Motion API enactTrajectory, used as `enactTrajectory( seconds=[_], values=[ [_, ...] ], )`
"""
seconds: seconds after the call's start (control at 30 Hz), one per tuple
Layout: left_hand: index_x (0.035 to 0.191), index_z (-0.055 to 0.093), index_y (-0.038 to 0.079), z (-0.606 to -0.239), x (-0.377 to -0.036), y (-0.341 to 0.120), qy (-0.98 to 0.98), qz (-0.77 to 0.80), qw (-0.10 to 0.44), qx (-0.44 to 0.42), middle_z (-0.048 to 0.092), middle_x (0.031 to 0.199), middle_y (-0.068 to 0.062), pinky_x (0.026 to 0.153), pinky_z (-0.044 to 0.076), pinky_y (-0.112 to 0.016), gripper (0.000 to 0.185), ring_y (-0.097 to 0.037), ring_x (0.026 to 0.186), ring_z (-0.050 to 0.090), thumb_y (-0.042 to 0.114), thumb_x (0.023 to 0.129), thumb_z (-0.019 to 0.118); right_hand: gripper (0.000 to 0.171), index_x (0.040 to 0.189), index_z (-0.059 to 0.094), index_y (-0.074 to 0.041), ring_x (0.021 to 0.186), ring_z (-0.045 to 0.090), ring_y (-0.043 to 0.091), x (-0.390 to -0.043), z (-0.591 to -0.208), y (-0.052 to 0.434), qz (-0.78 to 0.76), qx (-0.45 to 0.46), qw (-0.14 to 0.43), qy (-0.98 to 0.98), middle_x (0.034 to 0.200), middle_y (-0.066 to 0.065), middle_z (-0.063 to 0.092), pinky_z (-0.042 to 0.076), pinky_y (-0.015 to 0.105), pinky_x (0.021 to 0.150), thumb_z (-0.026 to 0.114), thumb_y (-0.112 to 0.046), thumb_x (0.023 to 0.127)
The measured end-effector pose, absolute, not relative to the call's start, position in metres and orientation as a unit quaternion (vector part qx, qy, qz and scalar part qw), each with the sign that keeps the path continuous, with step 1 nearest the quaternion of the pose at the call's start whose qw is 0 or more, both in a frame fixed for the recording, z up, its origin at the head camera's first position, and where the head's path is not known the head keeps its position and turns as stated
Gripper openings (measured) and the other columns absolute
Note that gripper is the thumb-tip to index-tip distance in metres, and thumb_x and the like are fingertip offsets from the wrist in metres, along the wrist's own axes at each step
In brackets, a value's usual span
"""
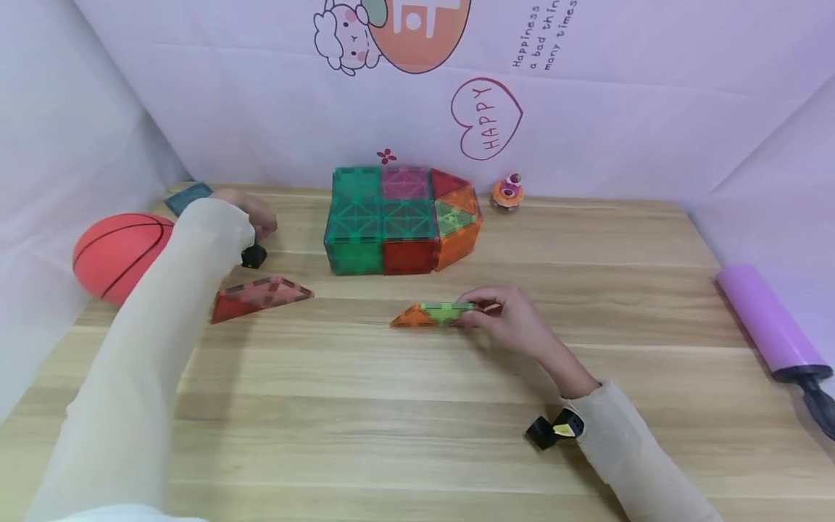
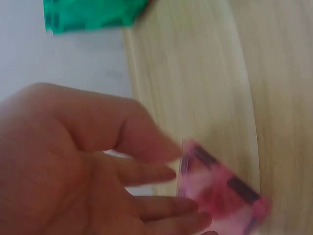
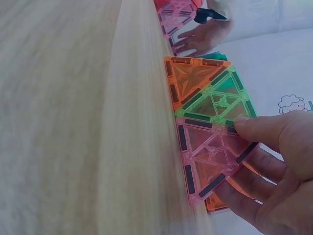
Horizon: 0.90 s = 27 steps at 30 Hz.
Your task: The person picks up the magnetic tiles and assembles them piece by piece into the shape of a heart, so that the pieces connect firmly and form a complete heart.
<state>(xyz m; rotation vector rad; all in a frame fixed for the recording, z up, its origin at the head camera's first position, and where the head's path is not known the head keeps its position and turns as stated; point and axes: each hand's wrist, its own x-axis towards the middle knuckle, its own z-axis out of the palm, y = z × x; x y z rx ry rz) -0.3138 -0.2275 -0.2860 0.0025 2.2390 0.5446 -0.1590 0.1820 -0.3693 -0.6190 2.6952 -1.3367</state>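
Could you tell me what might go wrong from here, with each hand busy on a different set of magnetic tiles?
The right hand holds the joined strip of triangles by one end only; the far orange tile could swing or drop off. The left hand reaches past the red triangle pair, so its sleeve might drag them. The basketball sits loose near that arm and could roll if nudged.

Bright, even light fills all three views — soft and white, with only faint shadows under the sleeves on the worktop (image 1: pixel 417 406). The head view is sharp, its far corners bowed by the wide lens. The left wrist view is heavily blurred throughout; the right wrist view is crisp up close — slightly washed out at its far edge.
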Motion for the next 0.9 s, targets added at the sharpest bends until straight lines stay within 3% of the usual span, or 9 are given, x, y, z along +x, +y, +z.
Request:
enactTrajectory(
  seconds=[0.07, 0.13, 0.2, 0.3, 0.37, 0.57, 0.7, 0.8, 0.9],
  values=[
    [0.058, 0.050, 0.014, -0.291, -0.325, -0.220, 0.879, 0.173, 0.441, 0.049, 0.044, 0.053, 0.006, 0.055, 0.034, -0.023, 0.034, -0.009, 0.051, 0.039, 0.020, 0.090, 0.041, 0.019, 0.101, 0.073, -0.004, 0.091, 0.066, 0.023, -0.159, -0.368, 0.183, -0.431, -0.196, 0.036, 0.880, 0.102, 0.014, 0.072, 0.057, 0.030, 0.073, 0.071, -0.002, 0.083],
    [0.069, 0.057, 0.006, -0.295, -0.329, -0.212, 0.892, 0.139, 0.422, 0.086, 0.050, 0.063, 0.000, 0.058, 0.038, -0.026, 0.034, -0.015, 0.060, 0.047, 0.026, 0.094, 0.045, 0.019, 0.102, 0.073, -0.004, 0.091, 0.067, 0.023, -0.159, -0.367, 0.183, -0.428, -0.192, 0.036, 0.882, 0.103, 0.014, 0.071, 0.057, 0.030, 0.073, 0.071, -0.003, 0.083],
    [0.095, 0.063, -0.004, -0.298, -0.331, -0.204, 0.906, 0.114, 0.393, 0.108, 0.061, 0.086, -0.016, 0.068, 0.049, -0.034, 0.036, -0.027, 0.079, 0.057, 0.029, 0.095, 0.047, 0.019, 0.101, 0.073, -0.004, 0.090, 0.067, 0.023, -0.159, -0.367, 0.184, -0.427, -0.191, 0.034, 0.883, 0.102, 0.014, 0.072, 0.057, 0.029, 0.073, 0.071, -0.002, 0.083],
    [0.130, 0.044, -0.014, -0.298, -0.333, -0.196, 0.920, 0.094, 0.359, 0.126, 0.047, 0.127, -0.035, 0.093, 0.046, -0.050, 0.055, -0.045, 0.114, 0.048, 0.028, 0.095, 0.049, 0.019, 0.101, 0.073, -0.004, 0.089, 0.067, 0.023, -0.160, -0.367, 0.183, -0.432, -0.196, 0.037, 0.880, 0.101, 0.014, 0.072, 0.057, 0.029, 0.073, 0.071, -0.003, 0.082],
    [0.137, 0.032, -0.018, -0.297, -0.333, -0.194, 0.928, 0.088, 0.342, 0.122, 0.037, 0.138, -0.037, 0.102, 0.038, -0.056, 0.065, -0.046, 0.122, 0.042, 0.029, 0.095, 0.050, 0.019, 0.101, 0.074, -0.004, 0.088, 0.067, 0.022, -0.161, -0.367, 0.183, -0.435, -0.200, 0.039, 0.877, 0.100, 0.013, 0.072, 0.057, 0.029, 0.073, 0.072, -0.003, 0.082],
    [0.131, 0.050, -0.006, -0.293, -0.317, -0.191, 0.940, 0.135, 0.314, -0.008, 0.042, 0.140, -0.025, 0.084, 0.050, -0.039, 0.059, -0.030, 0.106, 0.045, 0.022, 0.083, 0.067, 0.019, 0.101, 0.074, -0.005, 0.088, 0.066, 0.020, -0.160, -0.367, 0.182, -0.437, -0.207, 0.040, 0.875, 0.101, 0.012, 0.072, 0.057, 0.029, 0.072, 0.071, -0.003, 0.083],
    [0.105, 0.070, 0.006, -0.296, -0.307, -0.184, 0.943, 0.107, 0.315, -0.004, 0.052, 0.131, -0.016, 0.061, 0.044, -0.026, 0.029, -0.023, 0.092, 0.045, 0.009, 0.076, 0.066, 0.019, 0.102, 0.073, -0.003, 0.087, 0.067, 0.021, -0.158, -0.367, 0.183, -0.437, -0.207, 0.037, 0.874, 0.100, 0.014, 0.072, 0.057, 0.028, 0.071, 0.071, -0.002, 0.083],
    [0.091, 0.068, 0.007, -0.299, -0.305, -0.177, 0.954, 0.018, 0.292, 0.059, 0.057, 0.117, -0.013, 0.060, 0.039, -0.027, 0.015, -0.022, 0.086, 0.045, 0.007, 0.078, 0.061, 0.019, 0.102, 0.073, -0.002, 0.088, 0.067, 0.022, -0.157, -0.367, 0.184, -0.440, -0.201, 0.036, 0.875, 0.101, 0.015, 0.072, 0.057, 0.027, 0.072, 0.070, -0.001, 0.083],
    [0.097, 0.067, 0.008, -0.300, -0.302, -0.173, 0.960, -0.022, 0.266, 0.078, 0.060, 0.113, -0.012, 0.065, 0.041, -0.030, 0.018, -0.023, 0.087, 0.046, 0.008, 0.081, 0.060, 0.019, 0.102, 0.073, -0.001, 0.088, 0.067, 0.023, -0.157, -0.368, 0.185, -0.443, -0.199, 0.038, 0.874, 0.101, 0.016, 0.072, 0.057, 0.027, 0.072, 0.070, 0.000, 0.083]
  ],
)
